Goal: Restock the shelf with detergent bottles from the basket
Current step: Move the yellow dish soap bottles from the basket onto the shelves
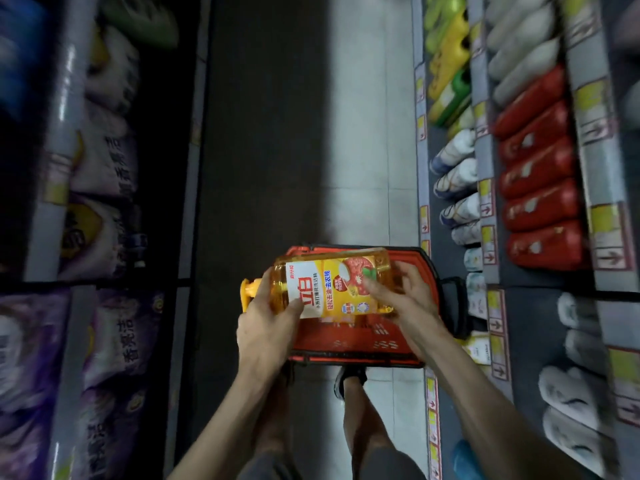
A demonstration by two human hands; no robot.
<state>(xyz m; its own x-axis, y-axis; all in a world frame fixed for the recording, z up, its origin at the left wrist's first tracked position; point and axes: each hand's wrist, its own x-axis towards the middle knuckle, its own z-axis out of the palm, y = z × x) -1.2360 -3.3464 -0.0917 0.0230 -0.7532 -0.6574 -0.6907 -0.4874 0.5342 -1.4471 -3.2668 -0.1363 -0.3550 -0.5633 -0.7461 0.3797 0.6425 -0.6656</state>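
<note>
1. Your left hand (pixel 268 323) grips the bottle (pixel 329 285) at its pump end and your right hand (pixel 407 299) clasps the base. It lies sideways, label up, probably for checking.
2. The bottle hangs just above the red basket (pixel 346 344) on the floor.
3. Beyond, red bottles (pixel 540 188) crowd the right shelf (pixel 483 161) and bags (pixel 104 161) line the left. Nothing blocks the aisle.

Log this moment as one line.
yellow detergent bottle: horizontal, over red basket | left hand: grips pump end | right hand: holds base end
</note>
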